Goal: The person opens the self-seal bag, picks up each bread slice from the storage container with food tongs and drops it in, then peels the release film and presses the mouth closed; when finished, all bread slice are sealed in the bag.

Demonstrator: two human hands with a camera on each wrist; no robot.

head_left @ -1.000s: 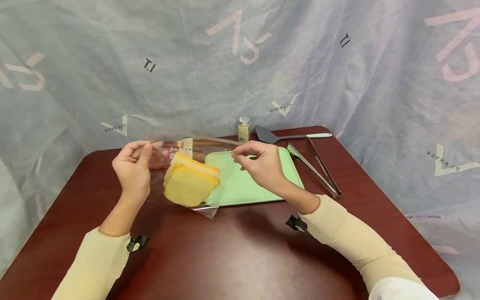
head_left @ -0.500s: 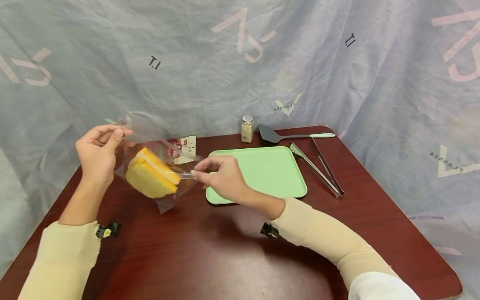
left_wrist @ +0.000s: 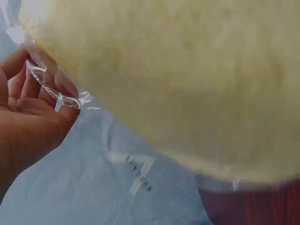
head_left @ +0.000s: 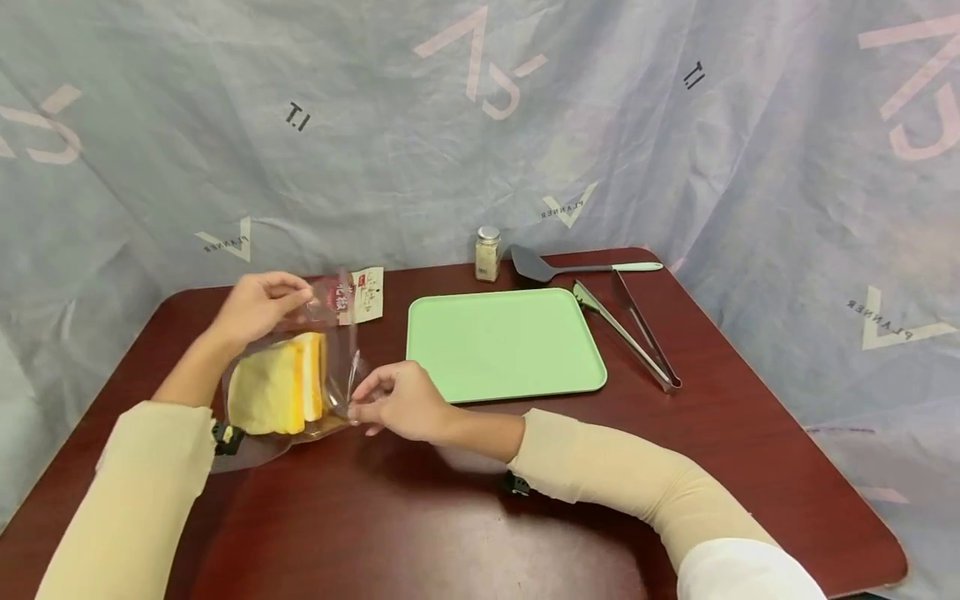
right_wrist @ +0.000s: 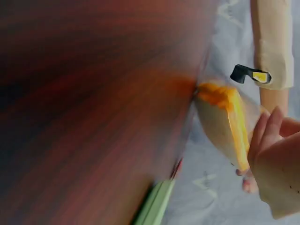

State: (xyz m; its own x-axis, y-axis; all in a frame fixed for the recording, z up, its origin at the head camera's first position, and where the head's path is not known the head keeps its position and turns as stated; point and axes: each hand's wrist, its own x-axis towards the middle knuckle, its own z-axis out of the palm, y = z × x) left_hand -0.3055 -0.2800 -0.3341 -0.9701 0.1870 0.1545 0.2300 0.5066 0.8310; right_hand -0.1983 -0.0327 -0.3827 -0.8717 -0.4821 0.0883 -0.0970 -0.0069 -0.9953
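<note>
Slices of yellow-crusted bread [head_left: 268, 388] lie inside a clear plastic bag [head_left: 339, 367], held over the left part of the table. My left hand [head_left: 258, 307] pinches the bag's upper edge; the left wrist view shows the crinkled film between thumb and fingers of that hand [left_wrist: 40, 101], with the bread [left_wrist: 187, 84] filling much of the picture. On the bag's right side, my right hand [head_left: 401, 402] pinches the film near its lower corner. In the right wrist view the bread [right_wrist: 225, 117] appears just beyond the fingers of that hand [right_wrist: 279, 154].
A green tray [head_left: 506, 346] lies right of the bag on the dark red table [head_left: 465, 533]. Behind stand a seasoning jar [head_left: 487, 254] and a grey spatula [head_left: 536, 265]; metal tongs [head_left: 637, 333] lie to the right. A printed packet [head_left: 367, 294] sits behind the bag.
Both hands have carried the bag of bread leftward, off the tray's left edge. Lately the bag has turned and come lower, the right hand moving down and left along its side.
</note>
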